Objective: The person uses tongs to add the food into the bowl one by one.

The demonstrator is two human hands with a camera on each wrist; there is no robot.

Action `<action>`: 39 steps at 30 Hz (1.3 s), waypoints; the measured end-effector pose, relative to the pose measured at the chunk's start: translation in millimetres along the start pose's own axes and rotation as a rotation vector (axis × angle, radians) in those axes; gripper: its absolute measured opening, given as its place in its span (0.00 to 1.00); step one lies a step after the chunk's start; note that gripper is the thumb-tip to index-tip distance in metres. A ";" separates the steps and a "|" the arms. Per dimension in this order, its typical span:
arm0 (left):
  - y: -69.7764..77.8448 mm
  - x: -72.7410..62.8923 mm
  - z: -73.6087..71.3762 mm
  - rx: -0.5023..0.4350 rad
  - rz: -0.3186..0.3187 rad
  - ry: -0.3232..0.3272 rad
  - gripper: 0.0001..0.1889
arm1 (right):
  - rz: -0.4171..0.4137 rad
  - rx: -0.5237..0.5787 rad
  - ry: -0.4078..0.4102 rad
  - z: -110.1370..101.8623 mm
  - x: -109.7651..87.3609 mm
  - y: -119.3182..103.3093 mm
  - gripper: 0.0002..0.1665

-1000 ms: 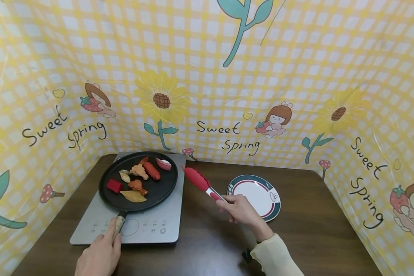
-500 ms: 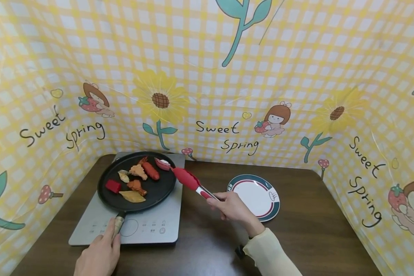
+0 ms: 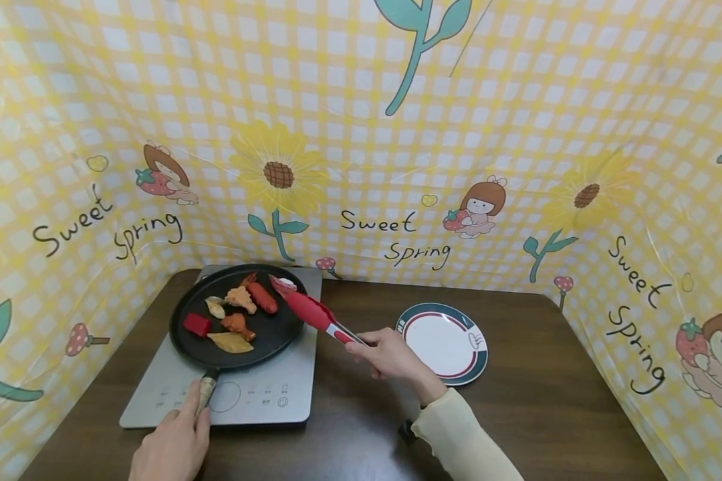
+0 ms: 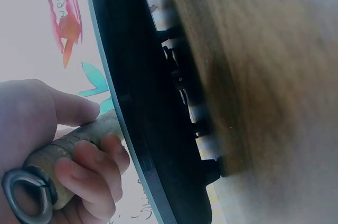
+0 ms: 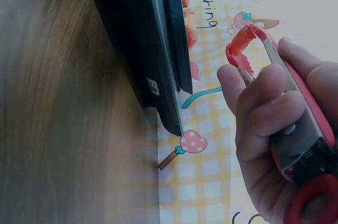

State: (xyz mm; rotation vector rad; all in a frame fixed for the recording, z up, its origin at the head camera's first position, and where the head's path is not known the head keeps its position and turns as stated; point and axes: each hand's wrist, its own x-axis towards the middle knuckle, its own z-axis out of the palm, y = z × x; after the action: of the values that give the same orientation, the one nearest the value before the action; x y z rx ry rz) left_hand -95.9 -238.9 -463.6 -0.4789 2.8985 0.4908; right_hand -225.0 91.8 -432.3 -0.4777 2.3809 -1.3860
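My left hand (image 3: 171,434) grips the handle (image 4: 68,147) of a flat black frying pan (image 3: 277,341), with fingers curled round it and a metal ring at its end. In my right hand (image 3: 391,357) is a pair of red-tipped kitchen tongs (image 3: 309,310), their heads apart in the right wrist view. Over the pan's right rim, the tongs' tips overlap a pink piece with a white top (image 3: 287,283); I cannot tell whether they touch it. A red sausage (image 3: 262,298), a fried chunk (image 3: 241,300), a drumstick (image 3: 237,325) and a red cube (image 3: 197,325) lie in the pan.
Beneath the pan is a silver induction cooktop (image 3: 277,407) with touch controls. Right of it, behind my right hand, a white plate (image 3: 439,341) with a green rim stands on the brown wooden table (image 3: 547,401). A yellow checked cloth (image 3: 361,167) encloses the back and sides.
My right hand has carried the tongs leftward, from beside the cooktop to over the pan's right side at the pink piece. My left hand has stayed on the handle.
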 end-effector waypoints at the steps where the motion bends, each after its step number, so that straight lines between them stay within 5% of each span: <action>1: 0.1 0.0 0.0 0.001 0.000 0.002 0.32 | 0.005 -0.005 0.001 0.9 1.0 -0.9 0.19; 39: 1.6 -0.9 -0.1 0.002 -0.016 0.002 0.32 | -0.035 -0.139 -0.024 30.2 24.7 -16.6 0.16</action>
State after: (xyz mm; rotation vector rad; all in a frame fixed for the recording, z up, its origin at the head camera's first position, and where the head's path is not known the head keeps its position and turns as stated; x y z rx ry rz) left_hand -95.6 -237.2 -462.9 -0.5021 2.8942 0.4846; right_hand -231.2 49.9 -434.9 -0.5717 2.4708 -1.2273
